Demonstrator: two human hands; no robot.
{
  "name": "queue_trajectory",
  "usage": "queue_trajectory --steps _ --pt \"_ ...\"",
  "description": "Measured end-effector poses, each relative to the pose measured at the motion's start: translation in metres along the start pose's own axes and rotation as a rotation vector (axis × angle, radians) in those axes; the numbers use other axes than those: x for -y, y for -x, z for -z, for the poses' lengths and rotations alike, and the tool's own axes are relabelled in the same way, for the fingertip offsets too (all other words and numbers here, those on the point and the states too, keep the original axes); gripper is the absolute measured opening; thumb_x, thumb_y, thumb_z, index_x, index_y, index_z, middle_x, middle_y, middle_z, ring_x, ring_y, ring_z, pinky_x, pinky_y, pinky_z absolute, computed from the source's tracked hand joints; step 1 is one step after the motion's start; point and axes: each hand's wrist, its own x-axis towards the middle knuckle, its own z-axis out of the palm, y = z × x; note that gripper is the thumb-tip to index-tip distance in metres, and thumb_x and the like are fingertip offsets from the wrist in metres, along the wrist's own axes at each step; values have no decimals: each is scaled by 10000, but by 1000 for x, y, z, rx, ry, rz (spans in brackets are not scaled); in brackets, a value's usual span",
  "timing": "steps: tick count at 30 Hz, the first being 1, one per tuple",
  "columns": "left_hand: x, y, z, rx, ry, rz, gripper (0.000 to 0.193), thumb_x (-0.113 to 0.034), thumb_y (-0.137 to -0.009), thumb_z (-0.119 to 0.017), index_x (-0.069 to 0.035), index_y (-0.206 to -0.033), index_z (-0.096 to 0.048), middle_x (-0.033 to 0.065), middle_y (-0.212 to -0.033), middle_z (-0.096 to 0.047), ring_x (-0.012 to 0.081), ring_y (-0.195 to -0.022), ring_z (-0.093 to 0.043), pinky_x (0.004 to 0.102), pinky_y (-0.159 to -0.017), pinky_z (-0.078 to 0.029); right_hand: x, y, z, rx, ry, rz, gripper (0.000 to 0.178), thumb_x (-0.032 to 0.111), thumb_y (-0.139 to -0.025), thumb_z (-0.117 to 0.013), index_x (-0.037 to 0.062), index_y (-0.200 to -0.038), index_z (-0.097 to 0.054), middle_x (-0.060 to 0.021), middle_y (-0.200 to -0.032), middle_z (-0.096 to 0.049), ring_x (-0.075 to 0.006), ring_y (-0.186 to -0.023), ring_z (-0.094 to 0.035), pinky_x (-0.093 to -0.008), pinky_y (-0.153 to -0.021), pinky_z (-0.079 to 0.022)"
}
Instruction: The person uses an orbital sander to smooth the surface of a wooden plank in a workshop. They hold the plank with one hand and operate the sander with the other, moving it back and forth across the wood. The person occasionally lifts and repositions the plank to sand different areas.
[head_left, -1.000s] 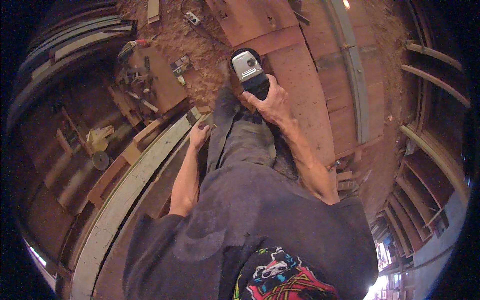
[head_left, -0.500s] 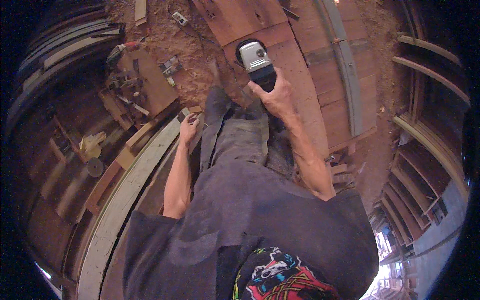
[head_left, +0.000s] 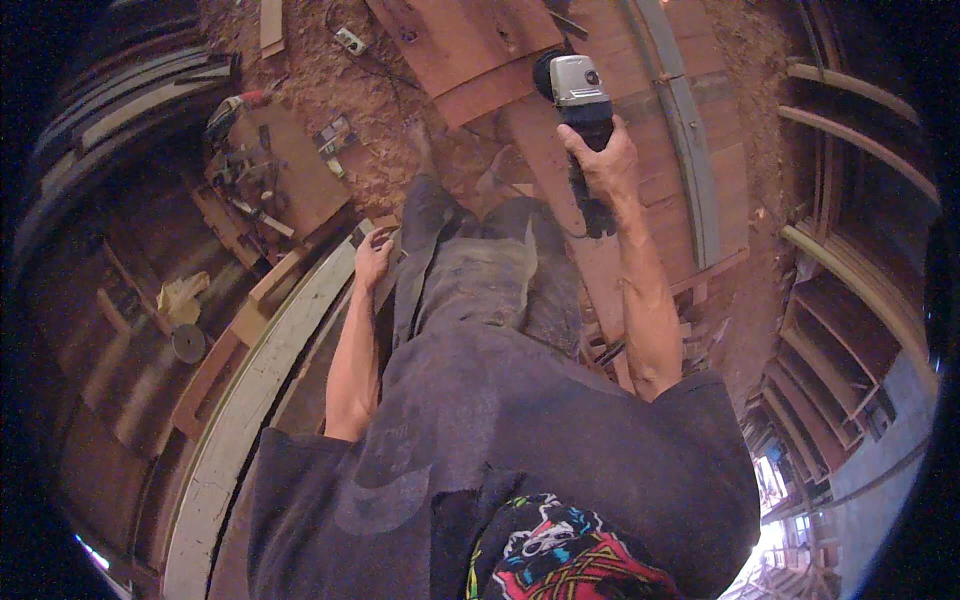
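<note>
My right hand [head_left: 607, 165] is wrapped round the black body of an angle grinder [head_left: 578, 82]. Its silver head points away from me, with a dark round edge at the head's left side. The grinder is over reddish wooden boards [head_left: 640, 130] ahead and to the right; whether it touches them I cannot tell. To the left of my legs, my left hand [head_left: 373, 257] hangs beside the end of a long pale beam [head_left: 270, 370]. Its fingers are loosely bent and apart, with nothing visible in them.
A long grey strip [head_left: 690, 140] lies across the boards. A white power socket [head_left: 350, 41] with a dark cord sits on the dusty ground. At left are a brown panel [head_left: 300, 170] with tools, a round disc [head_left: 188, 343] and stacked timber; wooden racks [head_left: 830, 370] stand at right.
My right hand has carried the grinder to the right and slightly farther away. My left hand has hardly moved. A bare foot now shows beyond my right knee.
</note>
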Motion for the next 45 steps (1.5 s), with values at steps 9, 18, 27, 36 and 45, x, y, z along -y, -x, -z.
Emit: queue_trajectory --steps 9,18,27,36,45 --pt "-16 6 2 -27 -39 -14 519 -232 -933 -723 -19 -1395 -619 175 -1266 -733 287 -1178 -705 380 -996 -547 7 -3 21 87 -278 -76 700 539 -793 -845 0 -1195 -649 -163 -994 -748 -310 -892 -733 -429 -820 -577" --pt "-30 1 -13 -24 -41 -21 544 -268 -923 -779 -31 -1389 -631 132 -1306 -719 246 -1228 -663 378 -1054 -493 35 56 -60 281 -85 193 768 499 -800 -857 -18 -1300 -588 -220 -1103 -733 -350 -1033 -730 -457 -907 -568" --pt "4 -11 -15 3 113 -9 542 -247 -947 -710 -25 -1429 -598 190 -1287 -723 309 -1174 -711 395 -1007 -543 18 48 -54 210 -53 133 749 502 -800 -858 -5 -1292 -607 -191 -1072 -729 -315 -968 -731 -435 -868 -574" --pt "-20 -2 -6 24 43 -10 559 -220 -947 -720 -12 -1444 -572 164 -1319 -704 252 -1217 -667 376 -1044 -510 -17 -5 8 -35 -103 -23 684 547 -793 -853 -2 -1156 -667 -124 -908 -746 -251 -836 -736 -388 -773 -576" --pt "-30 -1 -13 1 -42 -47 522 -242 -948 -716 -29 -1413 -614 191 -1278 -727 291 -1172 -704 390 -1012 -538 6 36 -54 176 -26 156 739 523 -795 -859 -3 -1255 -621 -164 -995 -748 -273 -899 -741 -405 -807 -573"
